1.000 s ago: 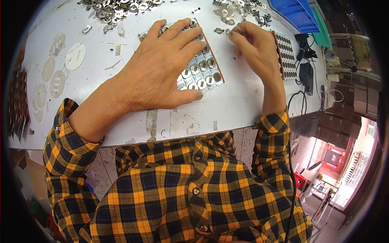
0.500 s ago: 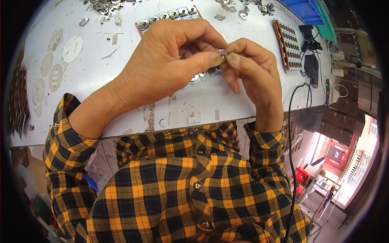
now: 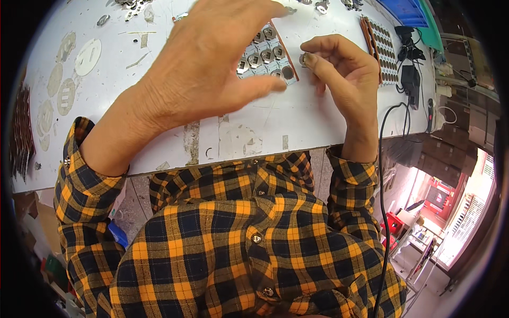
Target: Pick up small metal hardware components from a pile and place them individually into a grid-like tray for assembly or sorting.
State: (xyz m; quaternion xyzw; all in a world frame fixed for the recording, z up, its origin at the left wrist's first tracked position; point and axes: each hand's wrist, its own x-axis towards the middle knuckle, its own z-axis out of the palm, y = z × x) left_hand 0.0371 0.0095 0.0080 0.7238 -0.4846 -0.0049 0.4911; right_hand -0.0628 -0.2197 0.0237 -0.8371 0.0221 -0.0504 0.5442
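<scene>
My left hand [image 3: 204, 74] is open above the table, thumb and fingers spread apart, with nothing seen between them. Beneath it lies a pale blue panel [image 3: 260, 71] with rows of round silver metal pieces. One spot near the panel's lower right corner shows a plain dark disc [image 3: 287, 72] instead. Just right of the panel, my right hand [image 3: 347, 71] pinches a small round metal piece [image 3: 303, 59] between thumb and forefinger. Much of the panel is hidden by my left hand.
Loose metal pieces [image 3: 132, 9] lie along the far edge. A stack of similar panels [image 3: 386, 53] stands at right, beside a black adapter [image 3: 410, 85] and cables. A blue tray [image 3: 400, 13] sits far right. Brown-edged strips [image 3: 22, 132] are stacked at the left edge.
My hands were together over the panel, fingertips meeting at a small piece. Now they are apart: the left has opened and moved up and left, the right has shifted slightly right.
</scene>
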